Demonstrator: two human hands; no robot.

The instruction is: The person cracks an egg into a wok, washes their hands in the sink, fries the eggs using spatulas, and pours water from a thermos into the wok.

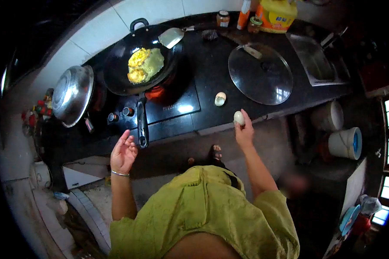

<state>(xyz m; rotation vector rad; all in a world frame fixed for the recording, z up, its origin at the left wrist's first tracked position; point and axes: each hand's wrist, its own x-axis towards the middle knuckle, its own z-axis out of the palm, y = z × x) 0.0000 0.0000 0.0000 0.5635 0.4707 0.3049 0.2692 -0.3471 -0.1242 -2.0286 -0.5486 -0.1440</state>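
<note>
My right hand holds a pale egg in its fingertips, just off the counter's front edge; whether its shell is whole I cannot tell. Close by on the black counter lies a broken eggshell. My left hand is empty, palm up with fingers apart, left of the wok handle and not touching it. The black wok sits on the stove with yellow frying egg in it. A spatula rests at the wok's right rim.
A glass lid lies flat right of the eggshell, near a sink. An upturned metal basin stands left of the wok. Jars and a yellow oil jug line the wall. Buckets stand at lower right.
</note>
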